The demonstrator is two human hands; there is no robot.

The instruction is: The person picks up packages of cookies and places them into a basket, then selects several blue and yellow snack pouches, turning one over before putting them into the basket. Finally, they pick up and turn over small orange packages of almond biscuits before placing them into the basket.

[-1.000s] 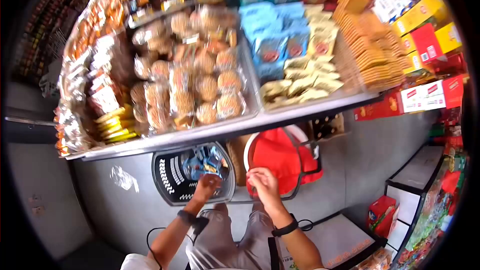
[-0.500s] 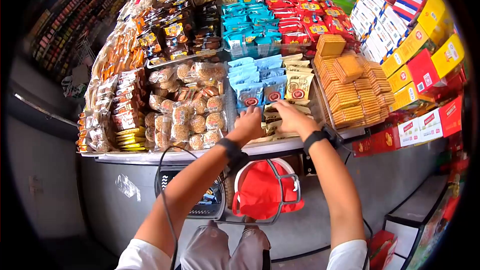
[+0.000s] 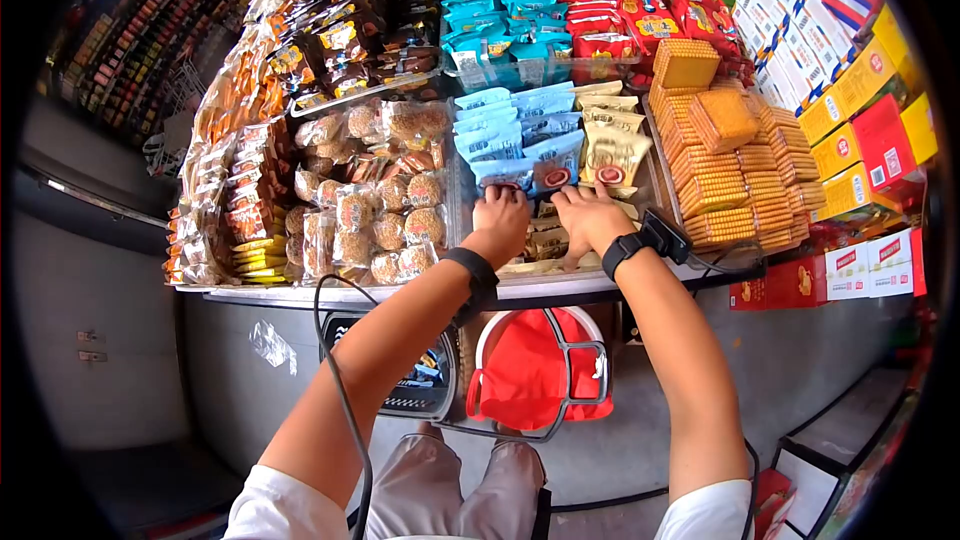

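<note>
My left hand (image 3: 500,221) reaches into the clear tray, its slightly bent fingertips against the lower edge of a light blue snack packet (image 3: 503,173). Just to its right, my right hand (image 3: 592,220) lies with fingers spread and thumb apart. Its fingertips meet the bottom of the front blue packet (image 3: 554,162) and a cream packet (image 3: 614,155). Both rows stand upright, leaning back, in the tray. More cream packets (image 3: 545,243) lie low between and under my hands, partly hidden. Neither hand visibly lifts anything.
Bagged round sesame pastries (image 3: 390,230) fill the left compartment; stacked wrapped crackers (image 3: 722,165) stand at right. Teal packets (image 3: 510,25) and red packets (image 3: 650,20) sit behind. Below the table edge are a red-lined bucket (image 3: 540,365) and a dark basket (image 3: 425,380). A cable crosses my left arm.
The view has shifted slightly. My right hand's fingers have spread out against the packets, and my left fingers have come up to the blue packet's edge. The front blue packets sit more tilted.
</note>
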